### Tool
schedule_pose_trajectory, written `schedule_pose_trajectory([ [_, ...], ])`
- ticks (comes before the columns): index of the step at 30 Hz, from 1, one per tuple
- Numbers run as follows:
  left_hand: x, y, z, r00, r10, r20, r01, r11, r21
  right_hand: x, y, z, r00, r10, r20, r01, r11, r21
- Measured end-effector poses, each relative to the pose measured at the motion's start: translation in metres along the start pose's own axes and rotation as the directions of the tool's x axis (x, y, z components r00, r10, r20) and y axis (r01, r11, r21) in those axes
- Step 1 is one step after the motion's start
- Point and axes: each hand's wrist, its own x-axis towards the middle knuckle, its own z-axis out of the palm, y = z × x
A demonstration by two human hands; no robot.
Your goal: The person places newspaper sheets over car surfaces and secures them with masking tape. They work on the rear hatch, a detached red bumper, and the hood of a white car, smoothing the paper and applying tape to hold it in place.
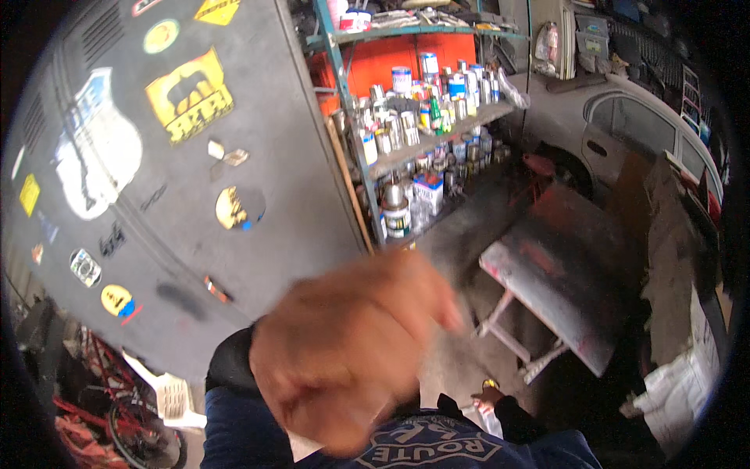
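My left hand (344,344) is raised close to the camera, large and blurred. Its fingers look curled, but the smear hides whether anything is between them. A black sleeve (230,356) covers that arm. Lower and farther off, my right hand (487,396) is closed around a slim, pale bottle (492,423) with a yellow top (490,384). The bottle's lower part runs down beside my dark blue shirt (437,453) and is partly hidden.
A tall grey metal cabinet (273,102) with stickers stands at left. Shelves (437,141) hold several cans and bottles. A dark-topped work table (562,273) stands at right, with a car (617,129) behind. A white plastic chair (173,399) and red bicycle (141,434) are lower left.
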Motion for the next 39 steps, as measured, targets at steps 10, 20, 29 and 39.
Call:
schedule_pose_trajectory([
  [10,0.208,-0.312,-0.289,0.979,0.135,-0.153,0.027,0.656,0.755,0.071,-0.291,-0.177,0.957,-0.062,0.285,-0.043,0.937,0.348],
  [20,0.407,-0.560,-0.480,0.935,-0.334,-0.117,0.044,-0.218,0.975,0.161,-0.508,-0.354,0.853,-0.474,0.219,0.519,0.817,-0.250],
  [29,0.465,-0.648,-0.532,0.692,-0.690,-0.211,-0.027,-0.317,0.948,0.202,-0.643,-0.516,0.459,-0.800,0.387,0.845,0.258,-0.468],
  [39,0.471,-0.652,-0.533,0.837,-0.537,-0.103,0.014,-0.168,0.986,-0.117,-0.930,-0.578,-0.319,-0.905,-0.281,0.880,-0.172,-0.443],
])
